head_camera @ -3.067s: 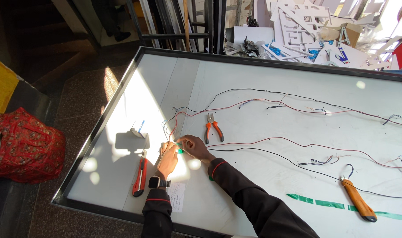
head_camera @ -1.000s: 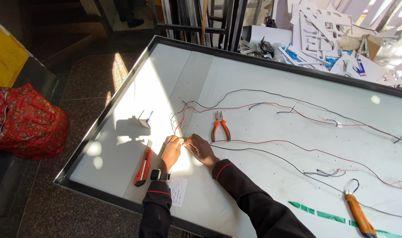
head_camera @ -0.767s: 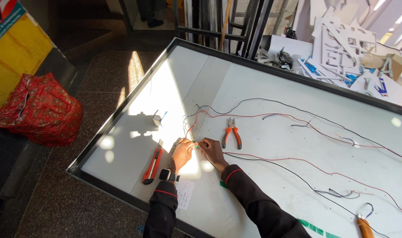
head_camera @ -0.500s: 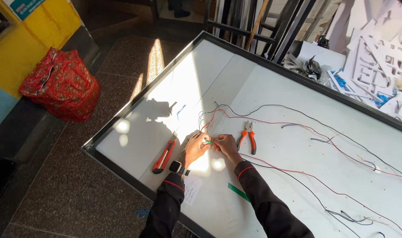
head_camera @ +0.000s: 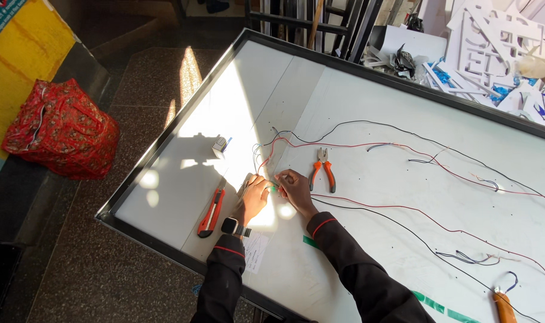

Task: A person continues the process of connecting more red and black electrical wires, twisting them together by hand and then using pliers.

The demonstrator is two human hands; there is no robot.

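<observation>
Two bare hands meet over a large white panel [head_camera: 368,119] seen from above. The left hand [head_camera: 254,197], with a dark watch [head_camera: 232,226] at the wrist, has its fingers curled, and the right hand [head_camera: 295,188] is curled the same way, fingertips facing the left. Between the fingertips of both hands sits a small green piece [head_camera: 273,188], pinched together with the ends of thin wires [head_camera: 266,157]; how firmly each hand grips is too small to tell. Both arms wear dark sleeves [head_camera: 350,269] with a red stripe at the cuff. The wires, red and black, rise from the hands, bunch just beyond them, then fan far out to the right across the panel. Just right of the right hand lie pliers [head_camera: 323,167] with orange handles, flat on the panel, jaws pointing away from the person. Just left of the left hand lies a red and black utility knife [head_camera: 211,210]. Beyond the left hand, a little farther off, stands a small grey block [head_camera: 220,145] casting a shadow in a bright patch of sunlight. A white paper slip [head_camera: 256,251] lies under the left wrist. Green tape [head_camera: 440,304] strips lie along the panel beside the right forearm. Far right of the hands, at the near edge, an orange-handled tool [head_camera: 504,306] shows partly. Well left of the hands, off the panel, a red patterned bag [head_camera: 63,130] sits on the dark stone floor [head_camera: 105,275]. Beyond the panel's far edge lie white cut-out shapes [head_camera: 494,48].
</observation>
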